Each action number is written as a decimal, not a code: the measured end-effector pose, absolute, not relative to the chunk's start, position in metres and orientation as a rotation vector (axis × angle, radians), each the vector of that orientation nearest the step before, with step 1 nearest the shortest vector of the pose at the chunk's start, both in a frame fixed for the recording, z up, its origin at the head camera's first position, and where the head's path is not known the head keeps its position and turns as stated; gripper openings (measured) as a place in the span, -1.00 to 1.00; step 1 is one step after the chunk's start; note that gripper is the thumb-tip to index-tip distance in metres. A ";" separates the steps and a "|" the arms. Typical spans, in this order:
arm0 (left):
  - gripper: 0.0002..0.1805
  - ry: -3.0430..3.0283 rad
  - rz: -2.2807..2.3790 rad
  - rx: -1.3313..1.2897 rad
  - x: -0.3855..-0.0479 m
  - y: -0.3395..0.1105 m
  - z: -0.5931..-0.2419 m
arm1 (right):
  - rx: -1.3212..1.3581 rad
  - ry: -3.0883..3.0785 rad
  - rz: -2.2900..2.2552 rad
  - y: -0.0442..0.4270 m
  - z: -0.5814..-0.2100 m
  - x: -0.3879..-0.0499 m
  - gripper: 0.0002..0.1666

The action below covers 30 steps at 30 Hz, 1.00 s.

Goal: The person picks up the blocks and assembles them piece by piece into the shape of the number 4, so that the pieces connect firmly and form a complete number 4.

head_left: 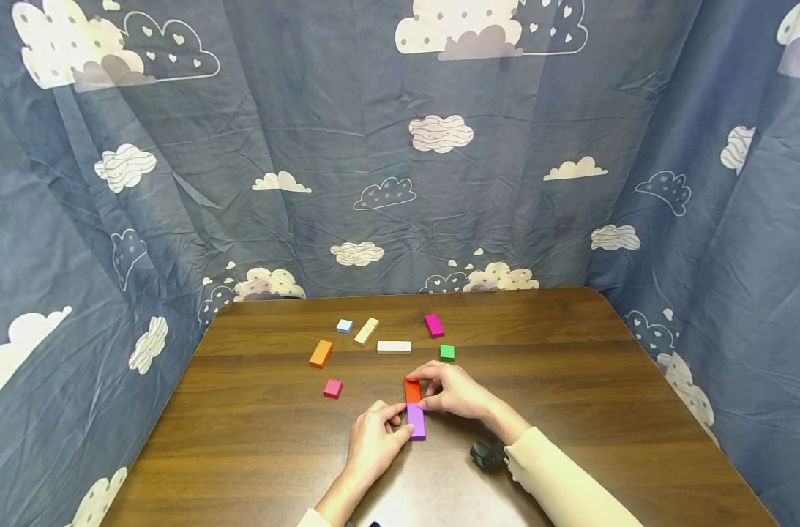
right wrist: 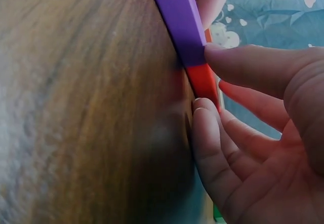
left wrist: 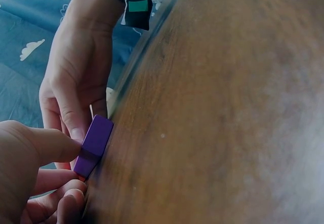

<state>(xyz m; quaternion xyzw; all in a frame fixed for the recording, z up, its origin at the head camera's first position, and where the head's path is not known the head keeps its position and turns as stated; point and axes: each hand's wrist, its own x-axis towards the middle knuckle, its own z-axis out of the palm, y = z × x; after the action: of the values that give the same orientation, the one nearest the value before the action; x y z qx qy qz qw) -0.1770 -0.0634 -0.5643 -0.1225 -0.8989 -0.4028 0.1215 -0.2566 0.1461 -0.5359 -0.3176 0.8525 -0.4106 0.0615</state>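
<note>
A red rectangular block and a purple rectangular block lie end to end on the table, their short ends meeting in a line. With thumb and forefinger my left hand holds the purple block from its left side. My right hand grips the red block, fingers at its far end, thumb close to the seam. In the right wrist view, the right thumb touches the purple block beside the seam, and part of the red block shows. The left wrist view shows the left thumb against the purple block.
Beyond the hands lie an orange block, a light blue block, a cream block, a white block, a magenta block and a green block. A pinkish-red block lies left. Cloud-patterned curtains surround the wooden table.
</note>
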 end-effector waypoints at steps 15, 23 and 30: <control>-0.59 -2.634 -1.186 -0.370 -0.178 -0.064 -0.563 | -0.953 2.595 -1.252 0.148 -0.537 -0.256 -0.40; -0.59 -2.640 -1.190 -0.362 -0.177 -0.065 -0.563 | -0.973 2.587 -1.267 0.148 -0.538 -0.255 -0.40; -0.60 -2.647 -1.182 -0.354 -0.177 -0.064 -0.564 | -0.954 2.579 -1.280 0.148 -0.537 -0.255 -0.42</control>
<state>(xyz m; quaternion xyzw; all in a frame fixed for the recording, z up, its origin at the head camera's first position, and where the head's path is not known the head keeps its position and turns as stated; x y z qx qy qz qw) -0.1773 -0.0642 -0.5639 -0.1204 -0.9008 -0.4022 0.1106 -0.2548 0.1476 -0.5366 -0.3139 0.8491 -0.4214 0.0543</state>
